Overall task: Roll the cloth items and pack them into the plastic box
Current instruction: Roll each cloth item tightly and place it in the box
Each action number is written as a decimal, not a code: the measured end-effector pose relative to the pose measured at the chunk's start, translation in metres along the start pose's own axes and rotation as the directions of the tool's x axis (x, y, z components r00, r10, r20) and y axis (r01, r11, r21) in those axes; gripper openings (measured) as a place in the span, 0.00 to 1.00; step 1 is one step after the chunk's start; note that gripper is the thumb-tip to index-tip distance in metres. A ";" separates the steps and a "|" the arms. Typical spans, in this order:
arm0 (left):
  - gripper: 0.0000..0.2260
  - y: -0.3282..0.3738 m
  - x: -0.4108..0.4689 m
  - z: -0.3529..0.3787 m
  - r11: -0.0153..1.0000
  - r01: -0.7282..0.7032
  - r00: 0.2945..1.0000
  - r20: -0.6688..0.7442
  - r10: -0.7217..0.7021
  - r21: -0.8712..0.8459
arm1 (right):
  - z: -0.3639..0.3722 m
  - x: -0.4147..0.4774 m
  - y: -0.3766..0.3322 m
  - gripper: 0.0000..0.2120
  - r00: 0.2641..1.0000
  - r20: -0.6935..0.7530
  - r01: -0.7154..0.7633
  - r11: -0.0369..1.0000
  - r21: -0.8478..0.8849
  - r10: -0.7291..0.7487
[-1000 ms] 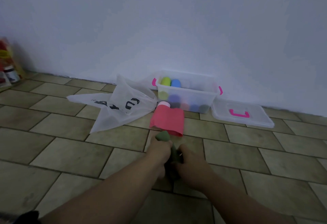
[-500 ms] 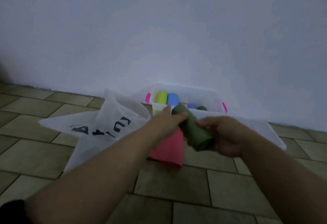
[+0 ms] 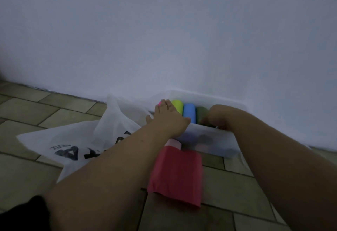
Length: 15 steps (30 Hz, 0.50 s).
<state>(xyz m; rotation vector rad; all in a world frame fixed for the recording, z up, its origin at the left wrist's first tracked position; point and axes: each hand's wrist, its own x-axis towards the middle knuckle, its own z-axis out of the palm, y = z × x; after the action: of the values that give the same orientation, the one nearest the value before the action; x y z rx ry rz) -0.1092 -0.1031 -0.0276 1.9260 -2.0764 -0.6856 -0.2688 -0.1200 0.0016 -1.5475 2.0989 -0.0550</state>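
The clear plastic box (image 3: 209, 140) stands against the wall. Inside it a yellow-green roll (image 3: 178, 105), a blue roll (image 3: 189, 113) and a dark green roll (image 3: 201, 111) lie side by side, with dim rolls showing through the front wall below them. My right hand (image 3: 219, 116) reaches into the box, its fingers curled down on the dark green roll's near end. With straight fingers, my left hand (image 3: 168, 118) rests on the box's left rim beside the yellow-green roll. In front of the box a folded red cloth (image 3: 176, 175) lies on the floor.
A pale pink roll (image 3: 173, 143) lies between the red cloth and the box. A white plastic bag (image 3: 82, 139) with black print spreads over the tiles to the left. The white wall (image 3: 164, 39) rises right behind the box. My right arm covers the floor to the right.
Both hands have carried the dark green roll from the floor, past the red cloth, into the box. My left hand has let go of it and moved to the left rim.
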 end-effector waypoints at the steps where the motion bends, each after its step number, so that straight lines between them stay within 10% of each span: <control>1: 0.41 0.001 -0.001 0.000 1.000 -0.004 1.000 0.001 0.004 0.000 | -0.003 0.003 0.003 0.14 1.000 0.014 -0.021 0.999 0.035 0.021; 11: 0.40 0.004 0.000 0.000 1.000 0.013 1.000 -0.007 -0.014 -0.010 | 0.004 0.016 0.010 0.20 0.994 -0.066 0.064 0.946 -0.318 -0.089; 15: 0.37 0.000 -0.017 -0.003 0.998 -0.057 0.992 -0.116 0.058 0.014 | 0.009 -0.020 0.019 0.08 0.798 -0.570 0.263 0.964 0.035 -0.197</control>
<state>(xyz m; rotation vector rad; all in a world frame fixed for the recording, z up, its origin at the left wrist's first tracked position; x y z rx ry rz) -0.1057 -0.0874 -0.0222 1.8567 -2.0596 -0.5377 -0.2779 -0.0931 -0.0045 -1.8722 2.2568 -0.8010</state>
